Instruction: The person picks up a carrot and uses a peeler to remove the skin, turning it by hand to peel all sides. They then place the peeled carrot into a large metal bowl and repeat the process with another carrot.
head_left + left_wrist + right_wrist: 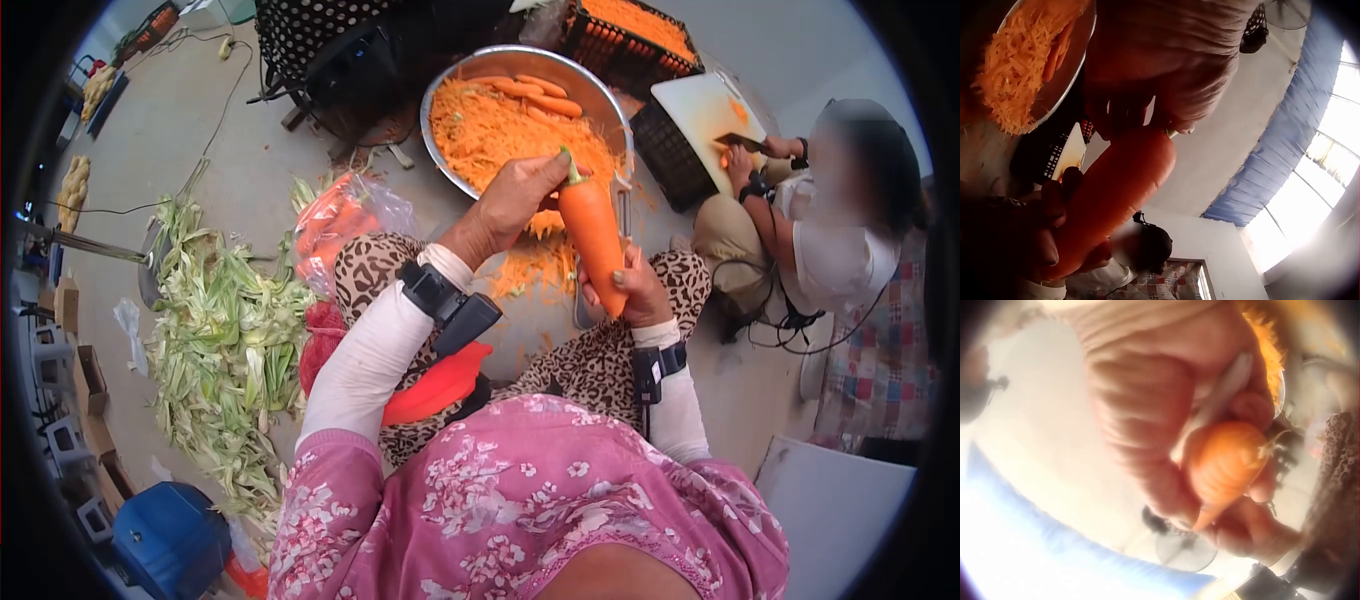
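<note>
The carrot [592, 235] is held in the air between both hands, over the person's lap, stem end up and tapered end down. The left hand [520, 195] grips the thick stem end from above with its fingers curled over it. The right hand [640, 290] cups the tapered end from below, fingers wrapped round it. In the right wrist view the root tip pokes out past those fingers. A pale slim thing lies against the carrot there, but it cannot be told what it is.

Just beyond the upper grip stands a steel bowl [470, 62] heaped with shreds [490, 130] and a few whole carrots. More orange scraps [535, 265] lie on the floor under the hands. Beside the bowl, on the right hand's side, another person [840, 230] cuts on a white board [700, 110].

The carrot looks stiff and solid, heavy enough to want a grip at both ends as now. It should not bend or bruise under firm pressure, though the thin tip could snap. Its skin looks smooth and possibly damp, so it may slip. The thick end gives the surest hold, and the lower hand serves best as a steadying cradle round the taper.
</note>
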{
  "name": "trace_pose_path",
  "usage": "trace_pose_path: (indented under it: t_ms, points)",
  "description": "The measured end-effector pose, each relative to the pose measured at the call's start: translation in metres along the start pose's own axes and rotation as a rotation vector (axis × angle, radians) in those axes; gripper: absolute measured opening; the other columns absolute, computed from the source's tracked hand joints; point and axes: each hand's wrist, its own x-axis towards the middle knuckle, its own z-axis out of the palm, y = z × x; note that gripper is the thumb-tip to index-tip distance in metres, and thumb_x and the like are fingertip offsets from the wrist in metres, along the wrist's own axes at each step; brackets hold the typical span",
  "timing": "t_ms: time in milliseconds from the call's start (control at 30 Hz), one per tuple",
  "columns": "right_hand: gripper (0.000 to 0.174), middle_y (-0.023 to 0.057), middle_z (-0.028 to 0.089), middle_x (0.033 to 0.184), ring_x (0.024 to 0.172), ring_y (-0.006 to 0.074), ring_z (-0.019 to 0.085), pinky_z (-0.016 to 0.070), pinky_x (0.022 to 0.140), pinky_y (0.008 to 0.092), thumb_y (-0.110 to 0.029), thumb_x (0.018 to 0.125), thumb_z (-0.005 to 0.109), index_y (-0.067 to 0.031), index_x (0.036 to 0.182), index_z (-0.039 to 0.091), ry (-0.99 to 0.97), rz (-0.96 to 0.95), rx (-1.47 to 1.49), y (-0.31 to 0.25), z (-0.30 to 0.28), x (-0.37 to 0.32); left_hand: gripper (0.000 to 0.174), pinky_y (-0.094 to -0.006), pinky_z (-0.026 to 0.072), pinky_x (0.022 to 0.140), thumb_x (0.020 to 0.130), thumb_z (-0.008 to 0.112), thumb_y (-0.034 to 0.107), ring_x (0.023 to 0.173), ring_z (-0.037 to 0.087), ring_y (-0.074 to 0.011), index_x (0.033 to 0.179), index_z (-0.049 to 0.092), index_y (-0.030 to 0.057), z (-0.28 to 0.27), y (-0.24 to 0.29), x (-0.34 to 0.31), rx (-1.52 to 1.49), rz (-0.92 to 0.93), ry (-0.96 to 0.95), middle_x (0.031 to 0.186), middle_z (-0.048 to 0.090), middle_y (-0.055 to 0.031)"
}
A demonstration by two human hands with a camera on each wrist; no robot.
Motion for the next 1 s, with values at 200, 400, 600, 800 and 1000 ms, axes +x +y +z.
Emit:
trace_pose_path:
  t_ms: [200,400,600,800,1000]
  points:
    - [0.054,0.0127,0.062,0.086,0.066,0.0171,0.061,0.0487,0.060,0.0271,-0.028,0.069,0.074,0.0044,0.107,0.052,0.083,0.027,-0.002,0.001,0.004,-0.012,0.045,-0.0269,0.0499,0.078,0.097,0.045,0.040,0.084,0.062,-0.0137,0.103,0.061,-0.0016,0.009,-0.010,0.010,0.030,-0.021,0.030,0.093,0.064,-0.0073]
    - [0.053,0.0106,0.063,0.087,0.068,0.0169,0.061,0.0496,0.062,0.0265,-0.030,0.070,0.076,0.0043,0.105,0.054,0.163,0.036,-0.113,0.009,0.003,-0.018,0.039,-0.0261,0.0485,0.074,0.097,0.047,0.035,0.080,0.060,-0.0120,0.097,0.063,0.0002,0.015,-0.016,0.015,0.034,-0.064,0.059,0.090,0.064,-0.0064]
    - [0.046,0.0089,0.064,0.084,0.069,0.0136,0.062,0.0510,0.064,0.0260,-0.021,0.073,0.074,0.0040,0.106,0.053,0.225,0.055,-0.228,0.014,-0.001,-0.019,0.034,-0.0261,0.0475,0.073,0.096,0.048,0.031,0.080,0.059,-0.0124,0.096,0.064,0.0009,0.017,-0.016,0.019,0.011,-0.137,0.074,0.090,0.064,-0.0069]
    - [0.039,0.0041,0.062,0.074,0.063,0.0098,0.060,0.0482,0.056,0.0232,-0.019,0.072,0.074,0.0024,0.100,0.057,0.292,0.034,-0.463,0.012,0.007,-0.023,0.033,-0.0272,0.0486,0.071,0.095,0.051,0.029,0.079,0.060,-0.0135,0.094,0.064,-0.0004,0.016,-0.015,0.017,0.013,-0.226,0.098,0.090,0.064,-0.0084]
    - [0.037,0.0009,0.058,0.075,0.057,0.0064,0.052,0.0408,0.046,0.0223,-0.014,0.071,0.074,-0.0011,0.102,0.058,0.286,0.105,-0.548,0.011,0.017,-0.025,0.028,-0.0302,0.0502,0.073,0.094,0.054,0.025,0.079,0.061,-0.0164,0.090,0.062,-0.0016,0.011,-0.031,0.016,-0.077,-0.369,0.142,0.089,0.064,-0.0103]
